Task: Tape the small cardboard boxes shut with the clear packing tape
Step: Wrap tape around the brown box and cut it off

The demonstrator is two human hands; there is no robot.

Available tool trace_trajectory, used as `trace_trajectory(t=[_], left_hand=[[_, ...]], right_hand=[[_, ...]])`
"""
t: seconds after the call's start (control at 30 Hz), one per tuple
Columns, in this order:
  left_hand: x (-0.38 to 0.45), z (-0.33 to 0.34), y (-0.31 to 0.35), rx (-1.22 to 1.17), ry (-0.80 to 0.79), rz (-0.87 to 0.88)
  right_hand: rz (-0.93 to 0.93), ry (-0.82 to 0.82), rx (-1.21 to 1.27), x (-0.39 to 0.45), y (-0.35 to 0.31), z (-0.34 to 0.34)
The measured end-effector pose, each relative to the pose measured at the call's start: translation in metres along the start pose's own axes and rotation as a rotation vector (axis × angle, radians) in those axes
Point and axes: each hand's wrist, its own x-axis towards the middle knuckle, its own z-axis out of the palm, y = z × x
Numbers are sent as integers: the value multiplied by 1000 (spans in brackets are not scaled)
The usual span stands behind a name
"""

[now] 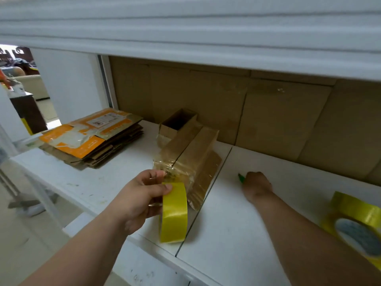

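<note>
My left hand (142,200) grips a yellowish roll of clear packing tape (174,213) held upright just in front of a small cardboard box (189,153). A strip of tape runs from the roll onto the box's near end, which is wrapped in shiny tape. The box lies on the white table (115,176) with its far end open. To the right, my right hand (256,185) is curled on the table around a small green object (241,178), only whose tip shows.
A stack of flattened orange-and-brown cardboard boxes (92,139) lies at the left of the table. A second, larger tape roll (356,223) sits at the right edge. Brown cardboard sheets (268,112) line the back under a white shelf (206,48). A seam (206,197) splits the tabletop.
</note>
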Motion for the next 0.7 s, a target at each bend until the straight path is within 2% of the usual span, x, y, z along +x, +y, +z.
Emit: trace_trajectory(t=[0.1, 0.2, 0.3, 0.47, 0.57, 0.7], left_hand=[[-5, 5, -1, 12, -38, -3], [-5, 8, 1, 10, -80, 2], [-6, 13, 4, 34, -167, 13], [-5, 25, 8, 57, -300, -10], [-8, 27, 6, 16, -351, -63], [-14, 31, 4, -15, -452, -94]], right_hand=[[23, -57, 116, -17, 0, -13], [-43, 67, 465, -47, -4, -30], [-152, 161, 679, -88, -13, -51], [-347, 104, 827, -146, -48, -52], [-254, 107, 837, -158, -62, -35], [-167, 218, 850, -167, -64, -36]])
